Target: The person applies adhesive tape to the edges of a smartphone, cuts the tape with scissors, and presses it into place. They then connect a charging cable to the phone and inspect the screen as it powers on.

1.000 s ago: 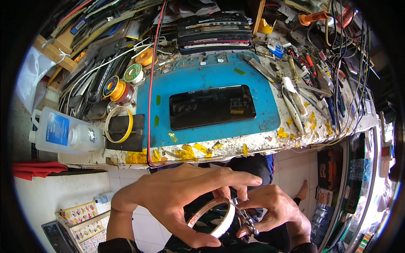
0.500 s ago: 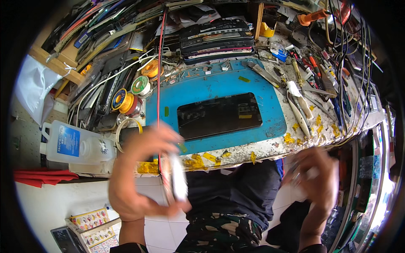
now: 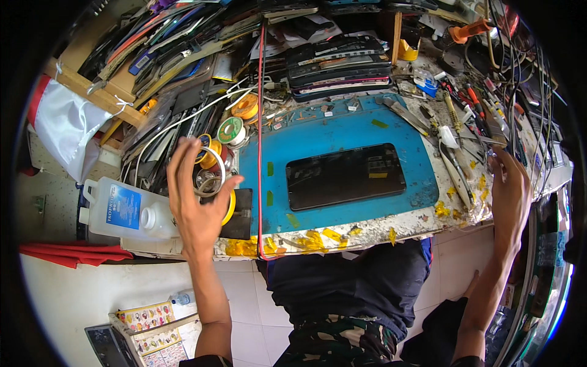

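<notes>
My left hand (image 3: pixel 197 205) is over the left side of the bench, its fingers and thumb spread apart. A white tape roll (image 3: pixel 221 164) stands in the gap between them, and I see no firm grip on it. Under the thumb lie a yellow tape ring (image 3: pixel 230 211) and a dark flat piece (image 3: pixel 240 225). My right hand (image 3: pixel 511 186) is at the right edge of the bench by the tools, fingers bent toward the thumb; whatever is between the tips is too small to name. A black phone screen panel (image 3: pixel 342 177) lies on the blue mat (image 3: pixel 269 211).
Solder spools (image 3: pixel 231 130) and a white liquid jug (image 3: pixel 131 211) stand at the left. Stacked phones (image 3: pixel 339 64) rise behind the mat. Pliers (image 3: pixel 454 168) and screwdrivers (image 3: pixel 474 101) crowd the right. A red cable (image 3: pixel 261 122) hangs in front, and yellow tape scraps (image 3: pixel 312 240) line the front edge.
Both hands have moved up from in front of the bench edge, the left to the spools and the right to the tools. The left hand's fingers have spread around the white roll it carried.
</notes>
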Action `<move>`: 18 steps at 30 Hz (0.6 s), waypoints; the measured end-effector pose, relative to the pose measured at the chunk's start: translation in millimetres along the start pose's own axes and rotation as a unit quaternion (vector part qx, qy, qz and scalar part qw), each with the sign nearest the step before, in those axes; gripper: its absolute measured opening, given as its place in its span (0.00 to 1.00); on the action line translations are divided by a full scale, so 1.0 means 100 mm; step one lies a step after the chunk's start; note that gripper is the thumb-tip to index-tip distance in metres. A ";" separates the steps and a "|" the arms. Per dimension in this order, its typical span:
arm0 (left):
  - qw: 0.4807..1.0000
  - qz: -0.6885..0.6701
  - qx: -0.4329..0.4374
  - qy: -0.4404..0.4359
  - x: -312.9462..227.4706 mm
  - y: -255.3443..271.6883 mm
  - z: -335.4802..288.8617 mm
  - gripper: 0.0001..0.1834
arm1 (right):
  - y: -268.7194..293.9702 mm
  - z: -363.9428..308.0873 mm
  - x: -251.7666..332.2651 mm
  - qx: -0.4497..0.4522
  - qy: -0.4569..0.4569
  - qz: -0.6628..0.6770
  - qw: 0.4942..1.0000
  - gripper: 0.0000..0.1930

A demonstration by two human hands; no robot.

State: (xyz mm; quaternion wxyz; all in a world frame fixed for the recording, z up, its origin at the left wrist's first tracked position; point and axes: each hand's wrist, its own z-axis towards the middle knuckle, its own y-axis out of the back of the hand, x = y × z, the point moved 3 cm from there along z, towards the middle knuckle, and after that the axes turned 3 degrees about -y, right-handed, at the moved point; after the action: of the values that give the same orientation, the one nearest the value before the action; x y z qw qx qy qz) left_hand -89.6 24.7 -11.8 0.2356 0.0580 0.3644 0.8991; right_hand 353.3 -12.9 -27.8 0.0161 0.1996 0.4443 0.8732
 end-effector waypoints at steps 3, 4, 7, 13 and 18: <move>0.960 -0.273 -0.009 0.066 -0.28 -0.01 -0.08 0.49 | 0.12 -0.21 0.27 -0.005 0.039 0.130 0.991 0.09; 0.917 -0.393 0.006 0.072 -0.42 -0.03 -0.11 0.51 | 0.16 -0.29 0.37 -0.004 0.058 0.166 0.984 0.09; 0.766 -0.590 0.181 0.179 -0.81 -0.04 -0.19 0.55 | 0.19 -0.55 0.73 0.028 0.224 0.289 0.930 0.12; 0.622 -0.642 0.396 0.211 -1.27 -0.06 -0.19 0.59 | 0.17 -0.85 1.08 0.123 0.257 0.458 0.842 0.11; 0.591 -0.642 0.471 0.131 -1.38 -0.10 -0.14 0.55 | 0.13 -0.91 1.15 0.155 0.270 0.464 0.829 0.12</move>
State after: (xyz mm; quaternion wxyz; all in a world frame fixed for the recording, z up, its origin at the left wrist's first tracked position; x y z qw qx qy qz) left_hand 31.8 -42.4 -19.5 0.6416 -0.2062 0.7064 0.2164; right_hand 216.6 -67.5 -27.5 -0.5429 0.1383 0.4159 0.7164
